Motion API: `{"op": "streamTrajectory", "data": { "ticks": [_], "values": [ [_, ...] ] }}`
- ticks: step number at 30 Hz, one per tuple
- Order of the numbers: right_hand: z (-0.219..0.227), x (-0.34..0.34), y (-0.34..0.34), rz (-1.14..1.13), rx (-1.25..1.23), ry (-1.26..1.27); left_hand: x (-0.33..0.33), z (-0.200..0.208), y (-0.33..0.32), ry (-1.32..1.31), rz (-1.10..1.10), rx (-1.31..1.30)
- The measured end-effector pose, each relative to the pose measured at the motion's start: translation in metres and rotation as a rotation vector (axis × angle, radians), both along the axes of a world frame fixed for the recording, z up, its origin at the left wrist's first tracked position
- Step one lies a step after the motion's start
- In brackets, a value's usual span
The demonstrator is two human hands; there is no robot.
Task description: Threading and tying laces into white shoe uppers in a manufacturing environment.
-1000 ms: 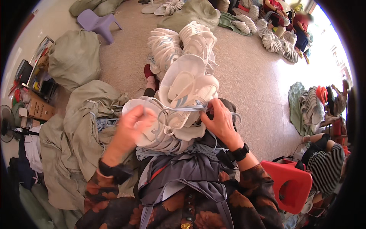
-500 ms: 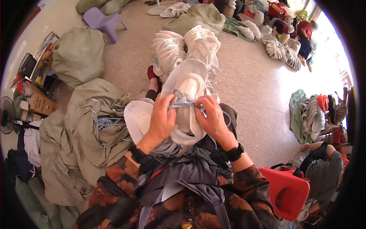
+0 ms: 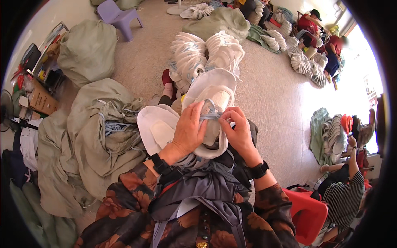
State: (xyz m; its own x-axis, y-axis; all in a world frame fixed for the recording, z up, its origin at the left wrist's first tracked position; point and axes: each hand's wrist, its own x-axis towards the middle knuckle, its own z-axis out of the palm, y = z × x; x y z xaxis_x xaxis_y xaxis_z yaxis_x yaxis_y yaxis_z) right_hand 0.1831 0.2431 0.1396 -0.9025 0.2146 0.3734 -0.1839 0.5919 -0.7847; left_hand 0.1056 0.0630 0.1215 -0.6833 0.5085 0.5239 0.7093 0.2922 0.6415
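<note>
A white shoe upper (image 3: 208, 89) rests on my lap, its toe pointing away from me. Pale blue shoelace (image 3: 211, 116) is bunched across its opening. My left hand (image 3: 189, 129) presses on the upper's left side, thumb and fingers closed at the lace. From the right, my right hand (image 3: 238, 131) pinches the lace between thumb and fingertips. Another white upper (image 3: 154, 127) lies to the left, beside my left wrist. Beyond the worked upper stand two long stacks of nested uppers, a left stack (image 3: 188, 51) and a right stack (image 3: 226, 45).
Left of me, a grey-green cloth sack (image 3: 89, 124) holds loose blue laces (image 3: 113, 127). A full sack (image 3: 87, 51) and purple chair (image 3: 118, 17) stand farther off. At right are a red stool (image 3: 308, 213) and a person in stripes (image 3: 343, 198). Other people sit far right among uppers.
The lace was stretched between my hands with a loop trailing at right; now it is gathered tighter over the upper. My right hand's fingers have shifted into a pinch. The view has turned slightly.
</note>
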Motion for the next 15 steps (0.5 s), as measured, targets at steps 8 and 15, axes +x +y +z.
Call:
{"op": "streamTrajectory", "data": {
  "ticks": [8,15],
  "values": [
    [0.011,0.014,-0.003,0.001,-0.201,-0.295,-0.007,0.004,-0.005,0.31,-0.041,-0.005],
    [0.011,0.01,-0.01,-0.027,0.078,-0.105,-0.01,0.016,-0.007,0.363,-0.027,-0.17]
  ]
}}
